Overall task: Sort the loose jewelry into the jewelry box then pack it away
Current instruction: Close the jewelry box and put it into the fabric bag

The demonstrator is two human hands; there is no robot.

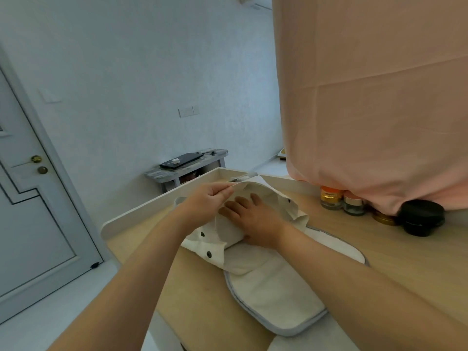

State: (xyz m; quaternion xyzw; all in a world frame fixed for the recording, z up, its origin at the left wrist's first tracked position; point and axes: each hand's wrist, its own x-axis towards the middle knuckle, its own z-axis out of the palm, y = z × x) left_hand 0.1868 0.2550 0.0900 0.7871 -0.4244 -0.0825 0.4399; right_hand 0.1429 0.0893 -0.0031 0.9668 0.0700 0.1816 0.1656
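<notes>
forearms (141, 262): our two bare forearms come in from the bottom edge and meet over the table (152, 206).
left hand (210, 201): thumb and fingers pinch the top edge of the pouch's flap and hold it lifted.
right hand (253, 219): fingers straight, lying flat on the pouch's lining under the lifted flap, grasping nothing.
pouch (200, 243): white fabric with dark snaps on its near-left edge and one on its right flap. it lies open, partly on the mat, towards the table's far-left corner.
mat (273, 295): white and padded with grey piping. it lies under the pouch and runs towards us.
table: light wood with a raised white rim.
jars (330, 197): two small glass jars right of the pouch, under the hem of a hanging pink cloth (367, 97).
writing: the jar labels are too blurred for us to read.
black case (421, 220): round, right of the jars, with a gold lid (385, 217) between.
side table (187, 171): grey, against the far wall, with a dark flat device (181, 159) on top.
door (38, 211): pale, at left, with brass knobs.
</notes>
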